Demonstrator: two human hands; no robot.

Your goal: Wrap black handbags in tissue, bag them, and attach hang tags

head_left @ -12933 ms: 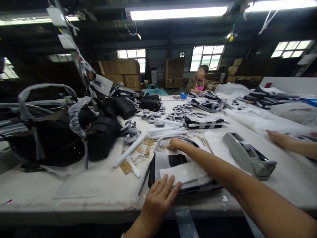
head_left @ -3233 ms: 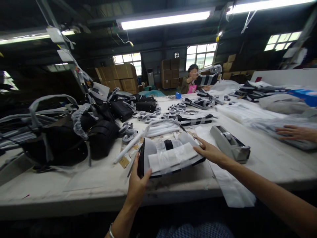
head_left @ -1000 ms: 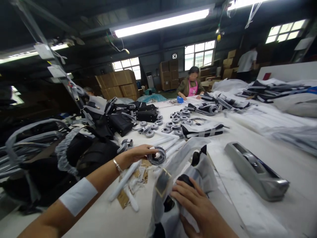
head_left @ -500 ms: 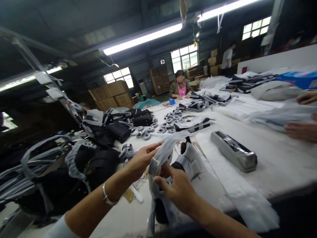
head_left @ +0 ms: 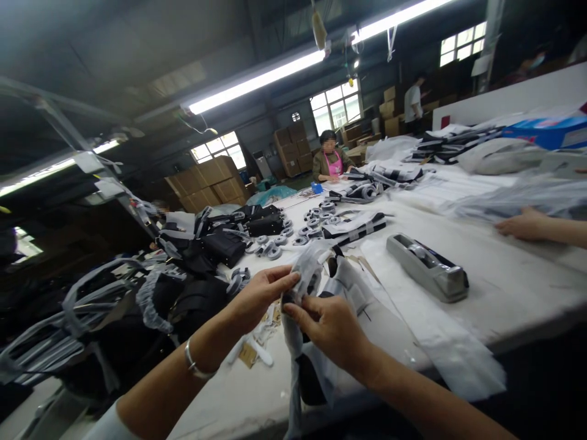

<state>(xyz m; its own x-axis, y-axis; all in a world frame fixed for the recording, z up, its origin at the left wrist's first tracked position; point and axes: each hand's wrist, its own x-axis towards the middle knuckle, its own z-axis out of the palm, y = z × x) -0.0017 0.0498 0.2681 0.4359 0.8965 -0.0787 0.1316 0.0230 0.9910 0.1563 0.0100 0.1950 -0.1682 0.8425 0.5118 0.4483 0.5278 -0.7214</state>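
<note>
A black bag wrapped in white paper and clear plastic stands at the table's near edge. My left hand pinches the upper left part of its wrapping, where a rolled strap shows. Just below, my right hand has its fingers closed on the wrapping in front. The two hands are close together over the bag's top left. A metal bracelet is on my left wrist.
A grey tape dispenser lies to the right on the white table. Black bags in plastic pile up on the left. Several rolled straps lie farther back. Another person's hand rests at right; a seated person in a pink apron is at the far end.
My left hand fetched a rolled strap from the table and brought it to the bag. Both hands now grip the wrapping, slightly lower than half a second ago. The view has tilted.
</note>
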